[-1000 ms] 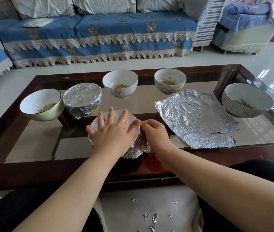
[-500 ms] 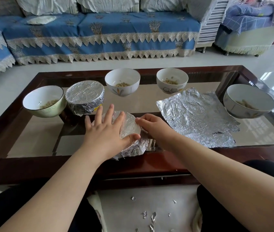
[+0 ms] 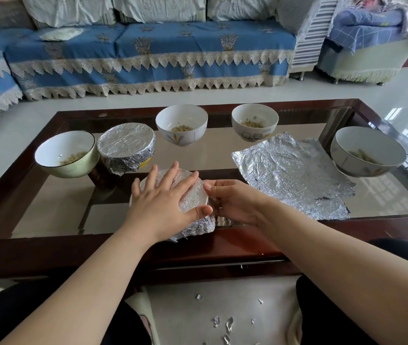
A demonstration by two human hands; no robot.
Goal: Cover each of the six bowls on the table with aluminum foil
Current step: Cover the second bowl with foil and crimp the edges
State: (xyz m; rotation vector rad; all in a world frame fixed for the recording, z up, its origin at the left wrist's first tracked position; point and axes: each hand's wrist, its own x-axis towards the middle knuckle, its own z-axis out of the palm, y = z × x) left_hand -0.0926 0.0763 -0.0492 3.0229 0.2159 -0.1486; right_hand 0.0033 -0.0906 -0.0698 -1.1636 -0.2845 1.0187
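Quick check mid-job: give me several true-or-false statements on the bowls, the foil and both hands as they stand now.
1. The left hand lies flat on the foil-topped near bowl. True.
2. Four bowls have no foil over them. True.
3. The spare foil sheet lies left of the hands. False: it lies to their right.
4. The wrapped bowl stands beside the green bowl. True.
5. The right hand is lifting the spare foil sheet. False: its fingers are at the near bowl's side.
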